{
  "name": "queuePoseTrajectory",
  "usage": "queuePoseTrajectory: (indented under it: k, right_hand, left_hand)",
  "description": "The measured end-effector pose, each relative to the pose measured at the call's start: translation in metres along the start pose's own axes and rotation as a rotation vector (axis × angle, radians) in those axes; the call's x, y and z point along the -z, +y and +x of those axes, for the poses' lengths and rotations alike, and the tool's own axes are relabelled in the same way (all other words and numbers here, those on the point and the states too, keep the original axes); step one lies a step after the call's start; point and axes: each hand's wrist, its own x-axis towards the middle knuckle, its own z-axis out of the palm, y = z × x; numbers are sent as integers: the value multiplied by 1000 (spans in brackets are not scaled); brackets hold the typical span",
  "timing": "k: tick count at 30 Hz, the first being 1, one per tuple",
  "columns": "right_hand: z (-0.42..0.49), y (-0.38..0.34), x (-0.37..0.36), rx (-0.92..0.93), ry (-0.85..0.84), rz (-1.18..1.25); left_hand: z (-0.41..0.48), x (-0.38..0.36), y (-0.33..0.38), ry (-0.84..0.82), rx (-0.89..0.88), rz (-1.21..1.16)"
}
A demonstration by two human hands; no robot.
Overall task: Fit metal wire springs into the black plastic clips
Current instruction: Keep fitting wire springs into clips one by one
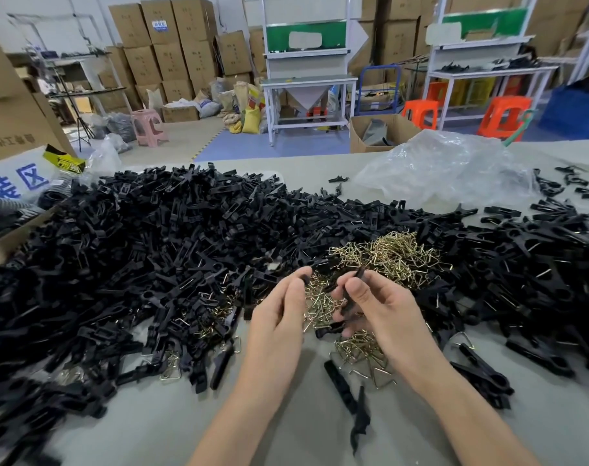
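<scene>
Holding a black clip point(352, 292) pinched in right hand point(383, 311); left hand point(281, 311) curled, contents unclear. Next: seat spring from brass pile point(392, 255).

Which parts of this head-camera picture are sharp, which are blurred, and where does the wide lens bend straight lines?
Head view: both the left hand and right hand and the brass wire springs are sharp; the black clips smear toward the lower left corner; the white workbench frames at the back lean and bow; lighting is even, with soft shadows on the grey table.
</scene>
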Motion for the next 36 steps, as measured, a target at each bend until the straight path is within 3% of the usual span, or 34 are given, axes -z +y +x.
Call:
queuePoseTrajectory:
  k: [3,9,16,29,36]
  right_hand:
    - [0,3,3,-31,-5,60]
    - [5,8,7,-109,27,188]
    - [0,5,-1,-104,-93,73]
    - [-1,9,0,-29,-102,-57]
    - [-1,10,0,-61,-86,-39]
  left_hand:
    - [0,-1,2,-43,80,-128]
    - [3,-1,4,4,-20,-113]
    - [1,-6,0,-34,-21,-201]
    - [-1,-8,-8,-88,-3,-260]
    - [1,-8,-9,-29,61,-334]
